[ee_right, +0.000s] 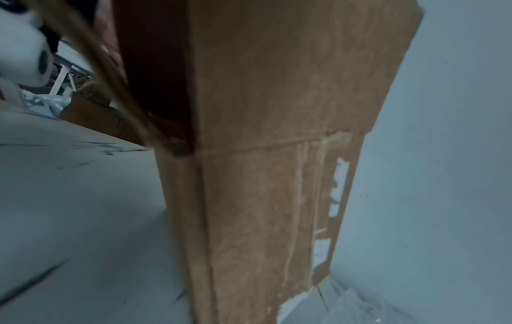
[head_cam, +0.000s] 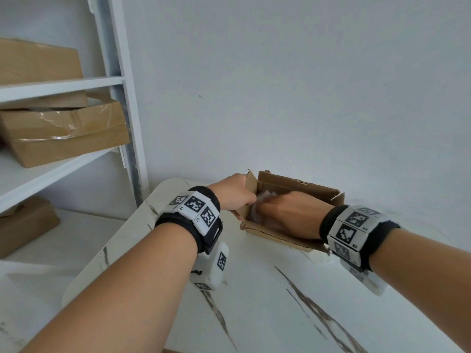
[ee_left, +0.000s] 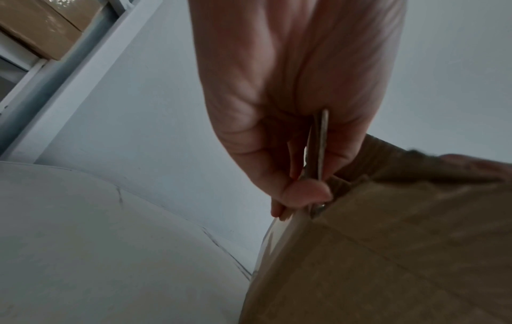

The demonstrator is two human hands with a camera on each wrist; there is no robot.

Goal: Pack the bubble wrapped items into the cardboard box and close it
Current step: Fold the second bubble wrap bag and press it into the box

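Note:
A small open cardboard box (head_cam: 293, 185) stands on the white marble table (head_cam: 254, 289), close to the wall. My left hand (head_cam: 238, 197) grips the box's left flap (ee_left: 318, 149); in the left wrist view the thumb and fingers pinch the flap's edge. My right hand (head_cam: 290, 212) reaches down inside the box, onto something wrapped in clear plastic (head_cam: 265, 197). Its fingertips are hidden among the wrap and the box walls. The right wrist view shows only the box's outer wall (ee_right: 277, 175), not the hand.
A white shelf unit (head_cam: 122, 98) stands at the left and holds several taped cardboard boxes (head_cam: 63, 131). A plain white wall (head_cam: 305, 85) rises just behind the box. The table's rounded edge (head_cam: 153, 197) runs near my left wrist.

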